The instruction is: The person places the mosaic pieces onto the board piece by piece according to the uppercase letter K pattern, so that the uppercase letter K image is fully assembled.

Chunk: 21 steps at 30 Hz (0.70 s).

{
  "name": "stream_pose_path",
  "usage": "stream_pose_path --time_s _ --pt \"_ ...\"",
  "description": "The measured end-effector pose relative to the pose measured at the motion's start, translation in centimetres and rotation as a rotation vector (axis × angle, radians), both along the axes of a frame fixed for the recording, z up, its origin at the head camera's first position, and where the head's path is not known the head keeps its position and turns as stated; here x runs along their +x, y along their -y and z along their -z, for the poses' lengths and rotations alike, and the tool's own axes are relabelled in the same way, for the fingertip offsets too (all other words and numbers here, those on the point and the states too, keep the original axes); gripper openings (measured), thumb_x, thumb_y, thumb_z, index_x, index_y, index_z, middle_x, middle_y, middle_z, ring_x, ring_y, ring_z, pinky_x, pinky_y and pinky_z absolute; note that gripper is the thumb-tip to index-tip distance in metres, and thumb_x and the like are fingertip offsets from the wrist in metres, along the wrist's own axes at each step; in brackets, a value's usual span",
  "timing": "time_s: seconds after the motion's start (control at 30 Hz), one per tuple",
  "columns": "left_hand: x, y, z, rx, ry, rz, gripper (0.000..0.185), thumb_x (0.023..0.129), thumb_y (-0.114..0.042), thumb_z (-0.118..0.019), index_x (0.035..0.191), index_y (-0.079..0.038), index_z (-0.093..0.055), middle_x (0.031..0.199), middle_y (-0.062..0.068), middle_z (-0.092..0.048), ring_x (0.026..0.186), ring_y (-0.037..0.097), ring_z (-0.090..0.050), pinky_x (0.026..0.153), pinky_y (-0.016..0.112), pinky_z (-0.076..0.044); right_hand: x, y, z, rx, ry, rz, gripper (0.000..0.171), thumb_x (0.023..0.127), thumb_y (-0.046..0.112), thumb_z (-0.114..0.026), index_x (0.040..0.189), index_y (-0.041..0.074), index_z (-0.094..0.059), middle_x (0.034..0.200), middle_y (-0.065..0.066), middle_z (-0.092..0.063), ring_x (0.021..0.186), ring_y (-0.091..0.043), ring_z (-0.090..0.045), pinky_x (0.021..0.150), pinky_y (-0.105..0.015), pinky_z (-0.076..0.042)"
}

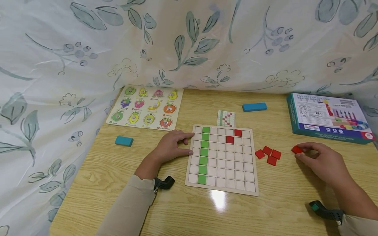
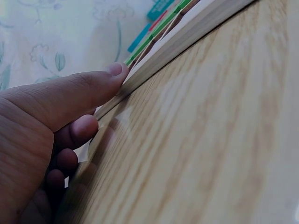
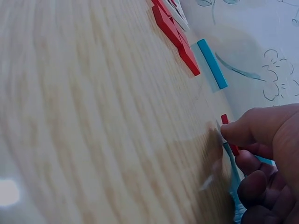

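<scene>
A wooden grid board [image 1: 221, 190] lies in the middle of the table. Green tiles [image 1: 203, 152] fill its second column from the left, and two red tiles [image 1: 230, 140] sit diagonally near the upper right. My left hand [image 1: 169, 147] rests at the board's left edge, thumb [image 2: 110, 77] and index finger extended against it, other fingers curled in. To the right of the board, my right hand [image 1: 326, 162] pinches a red tile [image 1: 296, 149] between thumb and fingers, also seen in the right wrist view. Several loose red tiles [image 1: 271, 160] lie between that hand and the board.
A small pattern card [image 1: 226, 118] touches the board's top edge. Behind stand a fruit puzzle board [image 1: 141, 123] at left, a blue block [image 1: 254, 107], and a printed box [image 1: 330, 114] at right. A teal block [image 1: 124, 141] lies left. A patterned curtain [image 1: 189, 46] borders the table's back.
</scene>
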<state>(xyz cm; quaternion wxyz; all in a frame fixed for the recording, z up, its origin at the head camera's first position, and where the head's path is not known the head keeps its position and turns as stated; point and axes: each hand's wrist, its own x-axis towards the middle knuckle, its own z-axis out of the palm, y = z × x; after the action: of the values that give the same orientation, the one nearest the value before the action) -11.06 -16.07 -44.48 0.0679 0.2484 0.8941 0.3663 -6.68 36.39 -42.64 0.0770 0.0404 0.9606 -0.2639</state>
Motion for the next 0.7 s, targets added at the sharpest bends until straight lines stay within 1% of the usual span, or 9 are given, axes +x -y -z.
stream_pose_path --time_s 0.17,0.4,0.7 --pt "0.1 -0.1 0.0 -0.001 0.006 -0.004 0.068 0.083 -0.029 -0.095 0.144 -0.014 -0.07 0.096 -0.006 -0.062 0.093 0.014 -0.052 0.088 0.036 -0.043 0.1 0.3 -0.3 -0.01 -0.019 -0.008 0.042 0.101 0.022 -0.076 0.135 -0.002 -0.066 0.125 -0.029 -0.065 0.094 -0.036 -0.061 0.061 -0.025 -0.046" --pt "0.1 0.0 -0.1 0.004 0.012 -0.004 0.067 0.083 -0.03 -0.095 0.144 -0.014 -0.07 0.096 -0.006 -0.062 0.093 0.015 -0.053 0.088 0.036 -0.042 -0.1 1.3 -0.7 -0.017 -0.042 -0.037 0.039 0.102 0.023 -0.075 0.133 0.0 -0.067 0.122 -0.025 -0.066 0.079 -0.023 -0.058 0.057 -0.027 -0.047" --pt "0.1 0.0 -0.2 -0.009 0.034 -0.012 0.067 0.085 -0.031 -0.094 0.145 -0.015 -0.07 0.096 -0.007 -0.061 0.094 0.014 -0.052 0.088 0.035 -0.042 -0.4 2.9 -1.1 -0.027 -0.083 -0.094 0.036 0.1 0.019 -0.077 0.131 0.001 -0.069 0.121 -0.024 -0.067 0.076 -0.021 -0.057 0.055 -0.028 -0.047"
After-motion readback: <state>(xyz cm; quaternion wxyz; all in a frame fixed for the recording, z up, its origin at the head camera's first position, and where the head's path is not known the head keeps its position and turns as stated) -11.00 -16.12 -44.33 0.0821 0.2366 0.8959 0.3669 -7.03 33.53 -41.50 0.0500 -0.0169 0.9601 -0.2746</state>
